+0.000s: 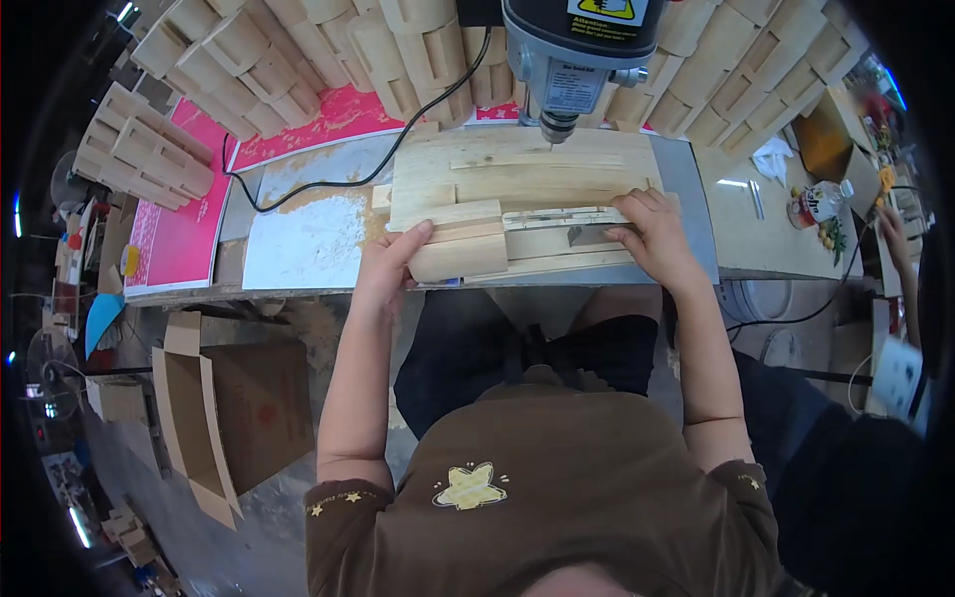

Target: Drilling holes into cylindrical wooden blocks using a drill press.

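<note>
**Left hand clasping block**

Its thumb is resting on top, fingers mostly hidden; the block is extending rightward from it, along the jig. Right hand, half curled, is gripping the jig's right end.

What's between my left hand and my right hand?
In the head view, a wooden piece in your left hand, then a slotted wooden fixture reaching your right hand.

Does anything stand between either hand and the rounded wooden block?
Nothing visible for the left hand: its thumb rests directly on the wooden block. Between the block and the right hand lies a slotted wooden holder.
</note>
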